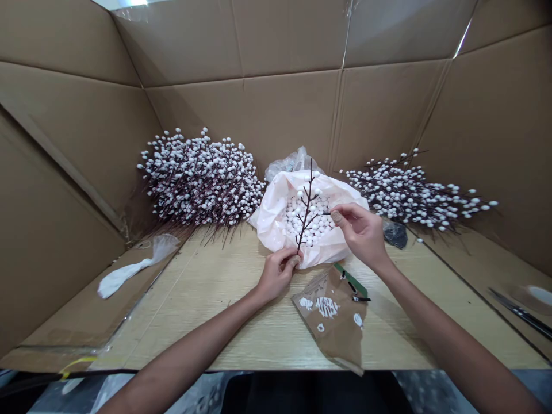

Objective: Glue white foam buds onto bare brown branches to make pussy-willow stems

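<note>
My left hand (279,272) is closed on the lower end of a dark brown artificial branch (306,214), which stands nearly upright. Some white balls sit on its upper twigs, while the lower twigs look bare. Just right of the branch, my right hand (360,233) pinches a short dark stick (326,214) pointing left toward the twigs. Behind both hands lies an open pinkish-white plastic bag (269,221) full of loose white balls (317,234). Below them, a piece of cardboard (340,339) carries smears of white paste (326,307) and several short black pieces (361,299).
Bundles of white-berried branches lie at the left (200,178) and right (409,192). Cardboard walls (284,115) enclose the table (181,328). A white-filled plastic bag (125,277) is at left; scissors (521,313) and a tape roll (541,295) are at right.
</note>
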The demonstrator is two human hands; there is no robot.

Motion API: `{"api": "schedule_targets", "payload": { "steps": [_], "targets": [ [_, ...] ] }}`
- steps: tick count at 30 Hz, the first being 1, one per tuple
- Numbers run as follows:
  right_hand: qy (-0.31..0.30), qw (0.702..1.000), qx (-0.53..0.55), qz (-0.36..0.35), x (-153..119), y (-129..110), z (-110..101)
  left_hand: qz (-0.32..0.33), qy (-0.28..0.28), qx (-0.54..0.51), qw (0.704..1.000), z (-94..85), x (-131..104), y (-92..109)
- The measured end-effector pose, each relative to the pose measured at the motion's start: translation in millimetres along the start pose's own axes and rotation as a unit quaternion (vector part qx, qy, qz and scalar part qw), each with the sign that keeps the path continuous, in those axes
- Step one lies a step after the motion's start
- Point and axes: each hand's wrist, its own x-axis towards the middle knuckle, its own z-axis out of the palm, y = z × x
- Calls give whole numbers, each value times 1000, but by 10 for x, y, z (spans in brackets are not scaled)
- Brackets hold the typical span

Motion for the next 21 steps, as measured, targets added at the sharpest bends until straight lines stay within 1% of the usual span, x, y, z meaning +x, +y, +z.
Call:
{"api": "schedule_targets", "payload": {
  "steps": [5,10,13,17,21],
  "targets": [
    [1,1000,5,-8,6,-15,-11,-3,-2,-7,1000,-1,0,17],
    [15,999,19,-35,0,-107,-8,-4,-2,-10,1000,-1,3,42],
    [11,999,15,-41,-9,-151,-6,-6,-2,-10,1000,1,6,44],
    [4,999,1,-47,-17,-132,-14,-8,-2,-9,1000,4,8,28],
    [3,999,-12,-39,-16,-81,-20,-10,-1,-14,1000,7,5,21]
  ]
}}
